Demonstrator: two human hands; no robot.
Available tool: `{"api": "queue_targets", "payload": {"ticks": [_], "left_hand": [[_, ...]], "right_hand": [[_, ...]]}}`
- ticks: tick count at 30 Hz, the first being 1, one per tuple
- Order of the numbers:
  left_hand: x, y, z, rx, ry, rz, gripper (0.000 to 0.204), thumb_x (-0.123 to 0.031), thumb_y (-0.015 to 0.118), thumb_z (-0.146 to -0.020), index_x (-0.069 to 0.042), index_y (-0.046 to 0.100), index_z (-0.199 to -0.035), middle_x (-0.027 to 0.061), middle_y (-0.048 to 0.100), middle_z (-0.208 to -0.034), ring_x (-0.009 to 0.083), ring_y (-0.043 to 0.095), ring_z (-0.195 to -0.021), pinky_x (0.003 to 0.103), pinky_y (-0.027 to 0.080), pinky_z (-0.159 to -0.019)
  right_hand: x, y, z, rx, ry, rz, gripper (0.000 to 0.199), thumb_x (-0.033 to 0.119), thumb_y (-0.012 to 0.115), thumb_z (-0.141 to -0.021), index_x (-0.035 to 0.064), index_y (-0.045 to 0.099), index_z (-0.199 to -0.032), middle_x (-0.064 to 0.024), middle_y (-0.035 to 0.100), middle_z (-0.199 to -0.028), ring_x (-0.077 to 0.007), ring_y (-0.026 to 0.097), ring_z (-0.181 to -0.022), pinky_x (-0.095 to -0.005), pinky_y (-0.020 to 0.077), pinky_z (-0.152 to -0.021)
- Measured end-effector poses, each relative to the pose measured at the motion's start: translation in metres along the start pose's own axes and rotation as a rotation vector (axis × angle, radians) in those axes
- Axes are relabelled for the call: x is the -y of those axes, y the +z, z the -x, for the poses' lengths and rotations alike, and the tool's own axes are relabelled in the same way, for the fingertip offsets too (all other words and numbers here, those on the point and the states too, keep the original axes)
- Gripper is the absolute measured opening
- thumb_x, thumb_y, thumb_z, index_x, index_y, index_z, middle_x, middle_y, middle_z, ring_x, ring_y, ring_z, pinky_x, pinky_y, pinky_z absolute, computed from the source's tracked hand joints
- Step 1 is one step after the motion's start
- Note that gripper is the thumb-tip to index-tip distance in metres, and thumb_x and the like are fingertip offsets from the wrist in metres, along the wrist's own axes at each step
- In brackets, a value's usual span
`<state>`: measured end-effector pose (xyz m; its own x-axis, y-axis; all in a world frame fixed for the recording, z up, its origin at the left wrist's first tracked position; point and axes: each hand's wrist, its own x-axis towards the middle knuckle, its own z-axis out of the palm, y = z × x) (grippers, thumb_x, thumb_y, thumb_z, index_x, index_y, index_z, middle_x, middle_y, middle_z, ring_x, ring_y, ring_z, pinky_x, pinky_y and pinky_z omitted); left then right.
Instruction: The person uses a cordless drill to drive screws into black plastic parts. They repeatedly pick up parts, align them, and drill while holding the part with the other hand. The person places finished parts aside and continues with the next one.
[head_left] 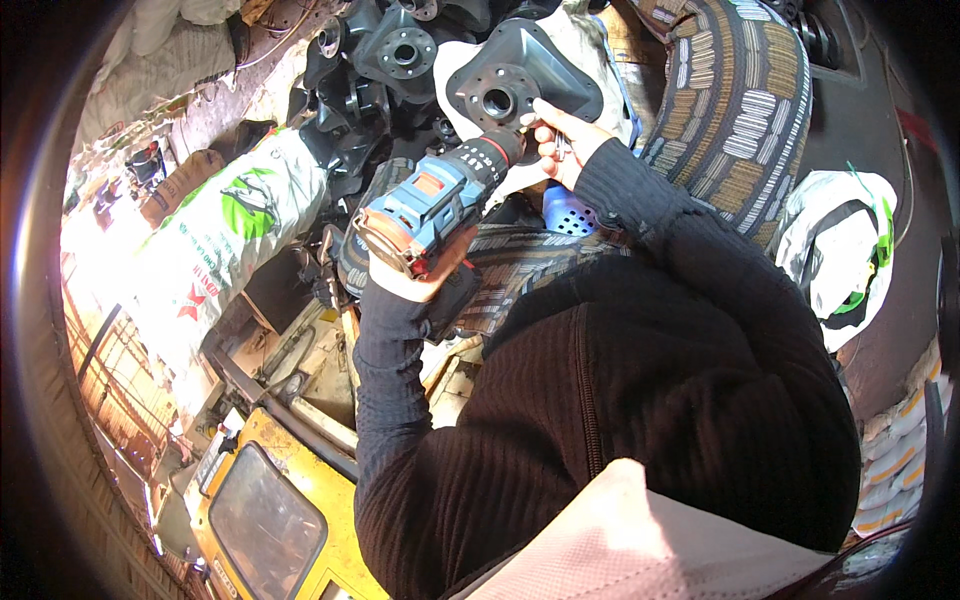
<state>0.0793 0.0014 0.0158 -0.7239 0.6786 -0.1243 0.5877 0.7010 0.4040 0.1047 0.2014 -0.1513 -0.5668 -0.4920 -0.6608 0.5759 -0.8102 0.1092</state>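
Cordless drill (440,205) in left hand (415,280), right hand (565,145) at chuck, dark flange (520,80) touching

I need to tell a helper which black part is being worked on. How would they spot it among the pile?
Follow the blue cordless drill in the left hand to its tip. It meets a black flanged casting lying on white sacking, steadied by the right hand; the others sit heaped behind.
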Motion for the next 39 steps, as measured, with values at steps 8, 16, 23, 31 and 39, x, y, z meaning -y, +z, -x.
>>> {"api": "queue_targets", "payload": {"ticks": [8,16,23,31,39], "left_hand": [[-0.012,-0.001,-0.004,0.202,0.036,-0.170,0.044,-0.019,0.065,-0.075,-0.011,0.052,-0.116,0.0083,0.056,-0.114,0.0240,0.054,-0.107,0.038,0.041,-0.094],[-0.006,0.010,-0.023,0.165,-0.118,-0.152,0.033,-0.015,0.065,-0.072,-0.012,0.060,-0.104,0.0097,0.061,-0.102,0.0279,0.059,-0.094,0.038,0.047,-0.082],[0.025,0.017,-0.034,0.239,-0.065,-0.077,0.034,-0.013,0.065,-0.072,-0.011,0.058,-0.106,0.0104,0.060,-0.101,0.0276,0.059,-0.093,0.037,0.047,-0.080],[0.039,0.020,-0.046,0.240,-0.463,0.574,0.031,-0.014,0.059,-0.078,-0.009,0.054,-0.109,0.0093,0.059,-0.103,0.0242,0.058,-0.095,0.034,0.047,-0.081],[0.011,-0.013,-0.083,0.583,-0.266,0.239,0.056,-0.007,0.066,-0.071,-0.004,0.042,-0.122,0.0096,0.055,-0.115,0.0177,0.055,-0.103,0.029,0.045,-0.089]], "right_hand": [[-0.006,-0.002,-0.004,0.017,0.025,-0.076,0.022,0.026,0.057,-0.089,0.0057,0.062,-0.096,0.0043,0.051,-0.064,-0.0071,0.046,-0.055,-0.0227,0.0455,-0.053],[-0.016,-0.005,-0.024,0.059,0.022,-0.155,0.021,0.023,0.055,-0.090,0.0064,0.060,-0.102,0.0030,0.055,-0.069,-0.0085,0.050,-0.056,-0.0245,0.0472,-0.053],[-0.021,-0.014,-0.012,-0.125,-0.012,0.092,0.022,0.019,0.060,-0.087,0.0040,0.060,-0.102,0.0014,0.053,-0.066,-0.0076,0.047,-0.051,-0.0209,0.0396,-0.045],[-0.022,-0.010,-0.023,-0.386,-0.234,0.456,0.027,0.021,0.067,-0.081,0.0010,0.063,-0.098,-0.0009,0.058,-0.067,-0.0077,0.045,-0.043,-0.0223,0.0360,-0.040],[-0.015,-0.008,-0.019,-0.361,-0.404,0.920,0.020,0.023,0.063,-0.084,0.0033,0.065,-0.087,0.0020,0.053,-0.057,-0.0049,0.044,-0.042,-0.0217,0.0335,-0.040]]}}
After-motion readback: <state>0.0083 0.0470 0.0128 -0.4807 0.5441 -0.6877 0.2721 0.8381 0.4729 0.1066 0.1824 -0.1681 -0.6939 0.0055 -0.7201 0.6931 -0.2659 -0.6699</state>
